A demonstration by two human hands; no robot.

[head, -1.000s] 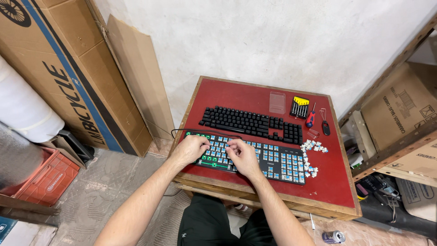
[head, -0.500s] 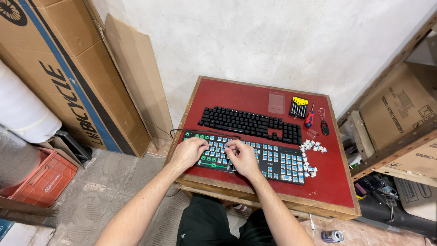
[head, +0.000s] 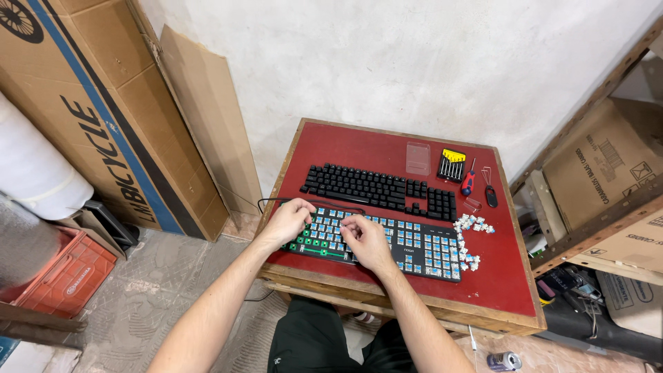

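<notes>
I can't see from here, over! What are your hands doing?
Left hand and right hand resting on the stripped keyboard. Nothing visibly gripped. Loose switches piled at its right end.

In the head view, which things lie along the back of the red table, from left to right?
Black keyboard → clear plastic case → yellow screwdriver set → red-handled screwdriver → small black tool.

A black keyboard (head: pixel 394 243) with its keycaps off, showing rows of blue switches and a green-lit patch at its left end, lies flat along the near edge of the red desk (head: pixel 507 283), its black cable looping off the left side, with loose switches (head: pixel 468 238) heaped at its right end.
</notes>
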